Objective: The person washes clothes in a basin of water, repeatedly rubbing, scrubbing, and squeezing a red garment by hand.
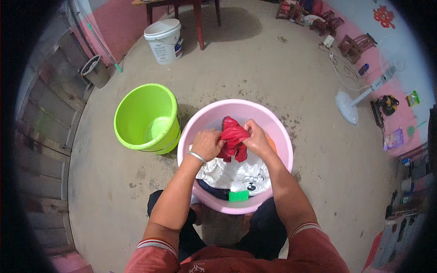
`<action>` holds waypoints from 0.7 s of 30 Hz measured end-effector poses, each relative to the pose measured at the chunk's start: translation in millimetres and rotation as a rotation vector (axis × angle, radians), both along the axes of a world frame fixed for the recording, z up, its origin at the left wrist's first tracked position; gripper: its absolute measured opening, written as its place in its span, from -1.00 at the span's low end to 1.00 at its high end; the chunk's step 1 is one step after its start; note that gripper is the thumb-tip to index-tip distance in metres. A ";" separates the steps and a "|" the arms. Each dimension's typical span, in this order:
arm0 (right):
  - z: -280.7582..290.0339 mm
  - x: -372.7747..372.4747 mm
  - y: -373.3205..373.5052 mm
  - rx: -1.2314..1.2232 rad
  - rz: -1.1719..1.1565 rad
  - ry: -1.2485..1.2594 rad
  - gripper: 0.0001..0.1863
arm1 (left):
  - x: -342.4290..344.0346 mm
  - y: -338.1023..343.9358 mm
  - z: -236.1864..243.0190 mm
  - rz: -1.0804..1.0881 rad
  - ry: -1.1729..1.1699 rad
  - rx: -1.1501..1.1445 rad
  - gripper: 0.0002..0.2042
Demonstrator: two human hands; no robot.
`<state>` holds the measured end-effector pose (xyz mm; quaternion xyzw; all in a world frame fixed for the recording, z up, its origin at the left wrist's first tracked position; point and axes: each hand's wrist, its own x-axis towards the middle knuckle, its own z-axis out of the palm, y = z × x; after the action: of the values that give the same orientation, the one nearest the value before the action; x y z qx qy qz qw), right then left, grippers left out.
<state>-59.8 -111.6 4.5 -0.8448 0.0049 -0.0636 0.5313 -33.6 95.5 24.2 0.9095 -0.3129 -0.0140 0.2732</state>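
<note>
Both hands hold a wet red cloth garment (pixel 234 139) above a pink basin (pixel 283 136). My left hand (pixel 208 144), with a silver bangle at the wrist, is closed on the garment's left side. My right hand (pixel 256 138) pinches its right side. Below, white clothes (pixel 227 175) lie in the basin, with a dark piece (pixel 213 190) under them at the near left. A green block, perhaps soap or a brush (pixel 238 196), rests at the basin's near edge. Something orange (pixel 271 144) shows partly behind my right wrist.
A lime-green bucket (pixel 145 116) stands left of the basin. Farther back are a white bucket (pixel 165 43), a table (pixel 196 22) and a grey bin (pixel 94 72). At the right stand a white fan (pixel 359 98), a cable (pixel 346 68) and small wooden chairs (pixel 350 48).
</note>
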 end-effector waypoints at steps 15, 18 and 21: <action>-20.9 25.3 -11.0 0.788 -0.045 0.046 -0.67 | 27.1 4.8 0.3 0.489 0.228 -0.927 -0.72; 23.6 -4.7 7.1 0.784 0.136 -0.215 -0.59 | 36.1 -20.0 -23.6 0.496 0.436 -1.024 -0.80; 52.4 -22.7 62.8 -0.057 0.070 -0.651 -0.93 | 33.9 -24.5 -42.7 0.537 1.141 -1.453 -0.72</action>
<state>-82.6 -48.7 56.9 -0.7944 -0.1958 -0.3121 0.4829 0.3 71.0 -18.5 0.4157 0.1538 -0.1941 0.8751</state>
